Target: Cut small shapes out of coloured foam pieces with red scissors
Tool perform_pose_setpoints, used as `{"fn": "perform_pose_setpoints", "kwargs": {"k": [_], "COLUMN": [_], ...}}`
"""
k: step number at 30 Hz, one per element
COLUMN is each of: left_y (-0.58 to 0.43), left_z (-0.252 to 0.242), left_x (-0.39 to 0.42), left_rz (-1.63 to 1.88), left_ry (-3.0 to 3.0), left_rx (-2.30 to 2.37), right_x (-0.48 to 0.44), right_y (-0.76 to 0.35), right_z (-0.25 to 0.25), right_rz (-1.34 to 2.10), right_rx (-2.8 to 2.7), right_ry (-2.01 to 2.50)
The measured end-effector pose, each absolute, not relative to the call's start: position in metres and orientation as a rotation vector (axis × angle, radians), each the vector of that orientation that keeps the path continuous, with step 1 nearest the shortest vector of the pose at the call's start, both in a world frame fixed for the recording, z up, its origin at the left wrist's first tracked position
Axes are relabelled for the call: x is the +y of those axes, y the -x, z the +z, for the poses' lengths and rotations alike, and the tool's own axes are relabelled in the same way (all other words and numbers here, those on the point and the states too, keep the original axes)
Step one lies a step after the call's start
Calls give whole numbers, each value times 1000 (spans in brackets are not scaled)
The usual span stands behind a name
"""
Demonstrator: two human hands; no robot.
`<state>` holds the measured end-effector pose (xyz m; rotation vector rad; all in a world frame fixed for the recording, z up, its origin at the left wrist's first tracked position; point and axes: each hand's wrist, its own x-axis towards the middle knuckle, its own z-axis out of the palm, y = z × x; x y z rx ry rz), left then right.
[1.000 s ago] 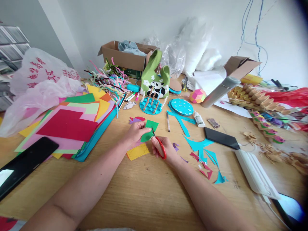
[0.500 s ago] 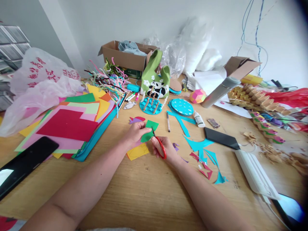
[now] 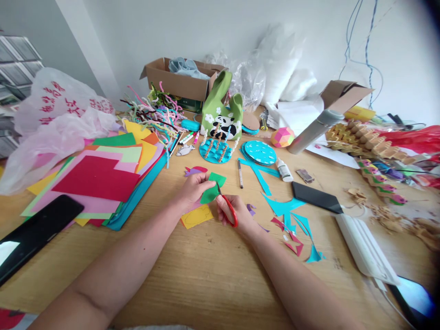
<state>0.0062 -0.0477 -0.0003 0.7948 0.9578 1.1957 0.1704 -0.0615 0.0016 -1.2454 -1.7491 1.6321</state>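
My left hand (image 3: 193, 189) pinches a small green foam piece (image 3: 213, 185) just above the wooden table (image 3: 206, 275). My right hand (image 3: 237, 213) grips red-handled scissors (image 3: 228, 208), and their blades reach into the right edge of the green piece. A yellow cut-out (image 3: 196, 216) lies on the table under my hands. A purple and red fish shape (image 3: 195, 171) lies just beyond my left hand.
A stack of coloured foam sheets (image 3: 103, 178) and a black phone (image 3: 34, 233) lie at left. Blue and red scraps (image 3: 292, 220), a pen (image 3: 240, 174), a glue bottle (image 3: 283, 169) and blue discs (image 3: 258, 152) are at right. Boxes, pipe cleaners and bags crowd the back.
The lower edge of the green piece has shifted slightly in my left hand; both hands and the scissors stay where they were.
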Motion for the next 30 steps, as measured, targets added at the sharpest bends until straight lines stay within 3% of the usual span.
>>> {"fn": "perform_pose_setpoints", "kwargs": {"k": [30], "left_y": [-7], "left_z": [2], "left_x": [-48], "left_rz": [1209], "left_ry": [-772], "left_rx": [1028], "right_x": [-59], "right_y": [-171], "right_z": [-2], "right_rz": [1666], "right_rx": [-1721], "right_ry": [1243]}}
